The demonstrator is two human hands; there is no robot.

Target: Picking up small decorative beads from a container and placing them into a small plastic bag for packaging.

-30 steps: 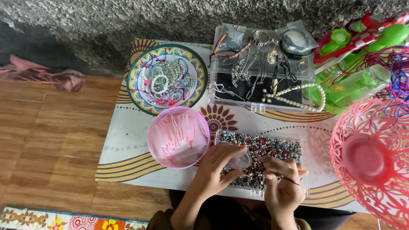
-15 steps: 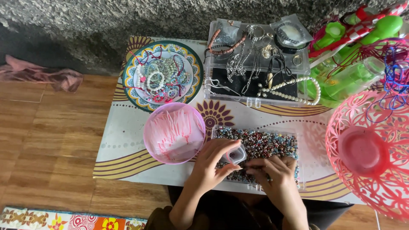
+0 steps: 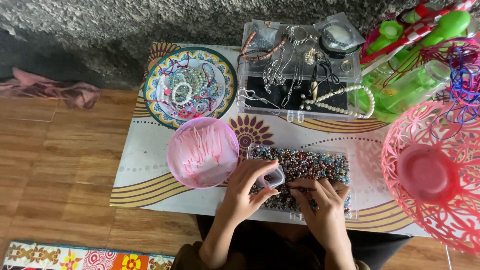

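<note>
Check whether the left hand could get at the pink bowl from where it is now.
Probably yes. The left hand holds a small clear cup over the bead tray, and the pink bowl sits just beside it with nothing between. The hand is occupied, though, so the cup would likely need setting down first.

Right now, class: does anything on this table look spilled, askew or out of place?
Nothing is spilled. One oddity: a white pearl strand hangs out of the clear jewellery box, over its front edge onto the table. The beads stay inside their tray, where the left hand holds a small clear cup.
</note>
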